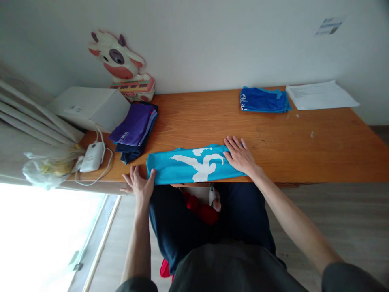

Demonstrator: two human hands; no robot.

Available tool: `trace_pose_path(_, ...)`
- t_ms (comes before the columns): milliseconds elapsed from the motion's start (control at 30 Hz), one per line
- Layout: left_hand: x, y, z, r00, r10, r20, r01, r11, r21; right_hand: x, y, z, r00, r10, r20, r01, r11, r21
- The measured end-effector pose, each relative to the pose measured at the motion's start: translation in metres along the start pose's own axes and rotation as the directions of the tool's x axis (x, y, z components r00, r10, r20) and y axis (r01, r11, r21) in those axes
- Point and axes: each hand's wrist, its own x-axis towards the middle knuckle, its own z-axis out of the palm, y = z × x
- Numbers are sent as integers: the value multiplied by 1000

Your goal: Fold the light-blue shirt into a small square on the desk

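Note:
A light blue cloth with a white print [182,168] lies folded into a long flat strip along the front edge of the wooden table. My left hand [140,183] is at the strip's left end, fingers spread, its thumb touching the cloth's edge. At the other end, my right hand [238,154] rests flat on top of the cloth with its fingers stretched out. Neither hand grips anything.
Folded dark and purple clothes [132,125] are stacked at the left, near a white box [91,105], a cow toy [121,61], a white adapter [92,157] and a plastic bag [48,170]. Folded blue cloth [264,100] and papers [322,95] lie along the back right of the table [322,142].

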Motion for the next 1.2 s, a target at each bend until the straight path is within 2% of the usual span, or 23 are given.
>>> trace_pose_path(133, -12, -13, 2, 989, -129, -79, 108, 968, -229, 1, 0, 2, 1000, -11, 0, 11, 1000, -7)
trace_pose_path(200, -30, -11, 2, 970, -183, -161, 98, 897, -431, 1, 0, 2, 1000, -6, -1, 6, 1000, -8)
trace_pose_path(267, -58, -3, 4, 937, -259, -234, 43, 752, -658, 0, 0, 2, 1000, 1, -4, -1, 1000, -1)
trace_pose_path(333, -91, 7, 5, 909, -355, -219, 14, 552, -834, 0, -1, 2, 1000, 4, -8, -4, 1000, 9)
trace_pose_path(400, -124, 17, 4, 918, -387, -81, 70, 360, -930, 0, -1, 1, 1000, 1, -6, -1, 1000, 20)
trace_pose_path(467, -148, 26, 3, 924, -357, 135, 214, 193, -958, 0, -1, 0, 1000, -2, 0, 2, 1000, 24)
trace_pose_path(500, -155, 29, 1, 909, -333, 250, 303, 119, -946, 0, -1, 0, 1000, -4, 5, 4, 1000, 23)
trace_pose_path(567, -154, 35, -1, 852, -280, 443, 459, -8, -888, 0, 0, -1, 1000, -5, 15, 5, 1000, 19)
trace_pose_path(667, -131, 38, 1, 787, -226, 574, 558, -135, -819, 1, 0, 0, 1000, -2, 28, 2, 1000, 12)
trace_pose_path(733, -112, 37, 6, 760, -229, 609, 584, -171, -793, 1, 1, 0, 1000, 2, 30, -2, 1000, 3)
trace_pose_path(833, -95, 31, 17, 731, -289, 618, 603, -152, -783, 1, 1, 0, 1000, 2, 29, -2, 1000, -12)
trace_pose_path(900, -91, 25, 22, 760, -315, 568, 567, -105, -817, 1, 1, 0, 1000, 3, 30, -2, 1000, -17)
trace_pose_path(1000, -91, 18, 22, 851, -281, 444, 458, -19, -889, 0, -1, -1, 1000, 4, 29, -4, 1000, -15)
trace_pose_path(1067, -90, 16, 19, 869, -268, 416, 433, 6, -901, 0, -1, -2, 1000, 8, 27, -8, 1000, -8)
trace_pose_path(1133, -87, 15, 16, 841, -265, 471, 485, -17, -875, 0, -1, -2, 1000, 14, 23, -14, 1000, 1)
trace_pose_path(1200, -81, 17, 17, 791, -277, 546, 555, -52, -830, 0, -1, -2, 1000, 15, 19, -15, 1000, 12)
